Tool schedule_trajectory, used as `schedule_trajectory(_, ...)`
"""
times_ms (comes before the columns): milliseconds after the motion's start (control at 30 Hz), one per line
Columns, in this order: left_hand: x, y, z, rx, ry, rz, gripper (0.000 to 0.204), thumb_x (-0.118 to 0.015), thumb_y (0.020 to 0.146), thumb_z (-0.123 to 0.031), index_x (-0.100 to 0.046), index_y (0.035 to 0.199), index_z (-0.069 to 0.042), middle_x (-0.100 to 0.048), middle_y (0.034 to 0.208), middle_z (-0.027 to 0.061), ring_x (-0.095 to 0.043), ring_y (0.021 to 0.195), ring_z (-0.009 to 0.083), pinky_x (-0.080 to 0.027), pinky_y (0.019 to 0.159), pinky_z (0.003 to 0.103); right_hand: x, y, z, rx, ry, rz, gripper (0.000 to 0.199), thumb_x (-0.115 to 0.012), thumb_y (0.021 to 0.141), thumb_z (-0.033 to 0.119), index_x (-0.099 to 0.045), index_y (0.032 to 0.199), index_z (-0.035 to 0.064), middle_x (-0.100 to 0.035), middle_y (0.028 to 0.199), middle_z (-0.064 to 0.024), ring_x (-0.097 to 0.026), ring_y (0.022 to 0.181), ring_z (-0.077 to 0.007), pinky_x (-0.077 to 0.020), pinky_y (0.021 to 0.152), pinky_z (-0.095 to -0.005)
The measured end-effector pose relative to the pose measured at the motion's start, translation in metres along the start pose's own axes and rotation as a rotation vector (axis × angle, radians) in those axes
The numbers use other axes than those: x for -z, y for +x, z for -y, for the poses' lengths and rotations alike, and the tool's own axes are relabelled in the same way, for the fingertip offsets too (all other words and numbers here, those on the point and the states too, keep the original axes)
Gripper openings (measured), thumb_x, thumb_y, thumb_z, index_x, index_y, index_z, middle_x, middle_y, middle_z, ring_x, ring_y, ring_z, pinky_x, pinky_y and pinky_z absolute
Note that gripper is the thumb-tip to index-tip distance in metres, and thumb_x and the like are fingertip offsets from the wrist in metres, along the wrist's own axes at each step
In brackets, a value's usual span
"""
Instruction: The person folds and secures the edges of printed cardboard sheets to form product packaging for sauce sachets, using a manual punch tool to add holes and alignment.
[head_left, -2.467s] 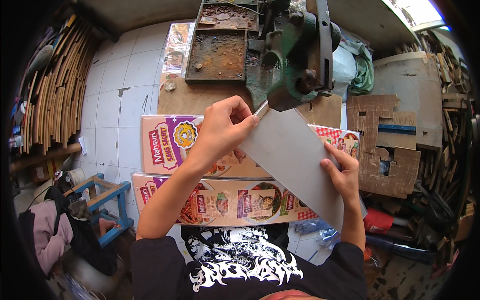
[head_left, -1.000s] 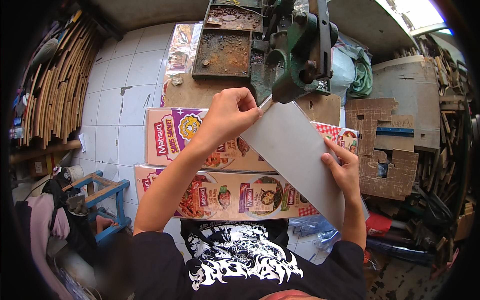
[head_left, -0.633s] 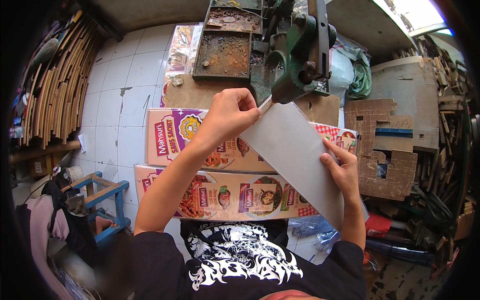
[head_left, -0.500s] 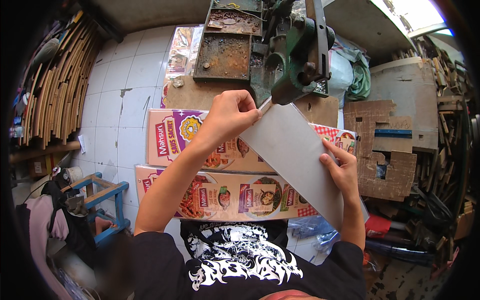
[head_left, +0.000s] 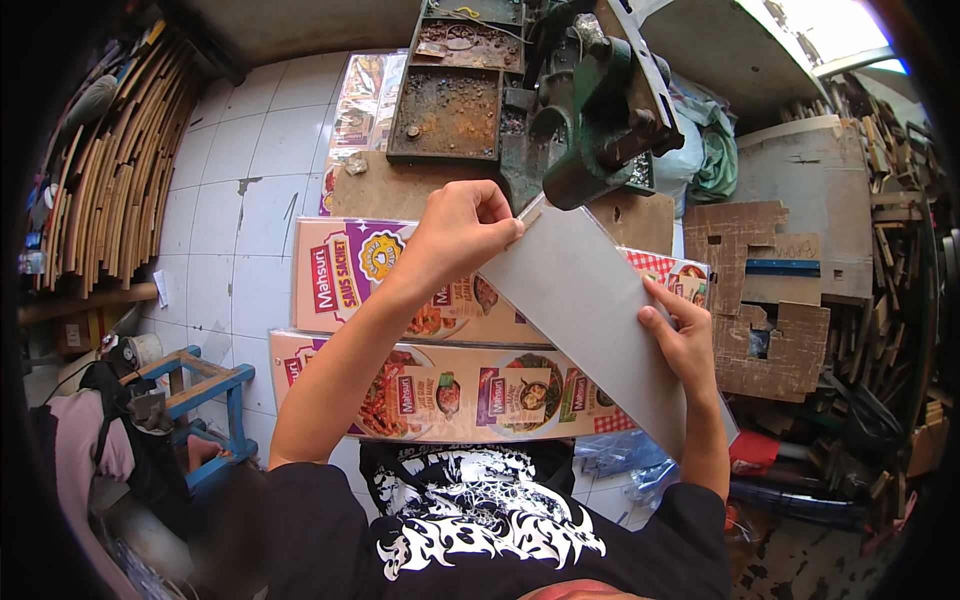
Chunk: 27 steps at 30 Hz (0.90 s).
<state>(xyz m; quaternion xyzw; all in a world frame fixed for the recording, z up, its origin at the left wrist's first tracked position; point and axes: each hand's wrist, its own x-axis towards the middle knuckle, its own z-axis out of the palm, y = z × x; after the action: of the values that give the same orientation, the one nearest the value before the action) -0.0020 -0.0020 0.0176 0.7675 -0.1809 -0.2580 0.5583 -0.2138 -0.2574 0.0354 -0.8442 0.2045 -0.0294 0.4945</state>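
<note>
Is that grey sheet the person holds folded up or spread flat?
Spread flat: the grey sheet shows one smooth face, pinched by the left hand and right hand.

**Workshop clutter around the floor**

A rusty metal tray [head_left: 447, 112] sits on the white tiled floor [head_left: 245, 215]. Bundled cane strips [head_left: 110, 190] lean at the left, above a blue wooden stool [head_left: 205, 385]. At the right lie cut brown cardboard pieces [head_left: 770, 300], a green cloth [head_left: 715, 165] and stacked wood scraps [head_left: 890, 200].

White tiled floor [head_left: 250, 150], blue stool [head_left: 205, 385]
</note>
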Motion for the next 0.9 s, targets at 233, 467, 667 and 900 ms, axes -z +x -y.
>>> schedule_trajectory(233, 0.0, 0.002, 0.003, -0.033, 0.019, 0.012, 0.017, -0.073, 0.08, -0.015, -0.065, 0.078, 0.0, -0.067, 0.07, 0.0041, -0.06, 0.063, 0.0076, -0.047, 0.058, 0.024, 0.001, 0.002, 0.002, 0.038, -0.035, -0.003, 0.041, -0.074, 0.086, 0.009, -0.066, 0.125, 0.0024, -0.074, 0.103, -0.0137, -0.066, 0.087, -0.0105, -0.0531, 0.077, -0.0254)
schedule_trajectory(467, 0.0, 0.0, -0.002, -0.061, 0.076, -0.01, 0.017, -0.073, 0.08, -0.014, -0.065, 0.078, 0.001, -0.067, 0.069, 0.0049, -0.061, 0.064, 0.0083, -0.049, 0.059, 0.024, 0.001, 0.004, 0.003, 0.039, -0.075, 0.004, 0.04, -0.074, 0.086, 0.009, -0.067, 0.124, 0.0028, -0.074, 0.103, -0.0152, -0.068, 0.087, -0.0123, -0.0529, 0.079, -0.0266)
schedule_trajectory(667, -0.001, -0.005, -0.002, -0.157, 0.111, -0.049, 0.018, -0.071, 0.081, -0.013, -0.064, 0.08, 0.003, -0.067, 0.068, 0.0066, -0.064, 0.066, 0.01, -0.051, 0.06, 0.027, 0.001, 0.002, 0.007, 0.037, -0.112, 0.005, 0.039, -0.074, 0.086, 0.01, -0.067, 0.124, 0.0031, -0.075, 0.101, -0.0155, -0.068, 0.086, -0.0122, -0.053, 0.078, -0.0266)
schedule_trajectory(900, 0.01, -0.015, 0.004, -0.097, 0.012, -0.165, 0.015, -0.063, 0.087, -0.008, -0.067, 0.089, 0.006, -0.068, 0.072, 0.0089, -0.066, 0.067, 0.01, -0.051, 0.058, 0.025, 0.0, 0.002, 0.007, 0.036, -0.098, 0.001, 0.04, -0.075, 0.085, 0.01, -0.067, 0.124, 0.0034, -0.075, 0.098, -0.0152, -0.068, 0.082, -0.012, -0.0533, 0.074, -0.0264)
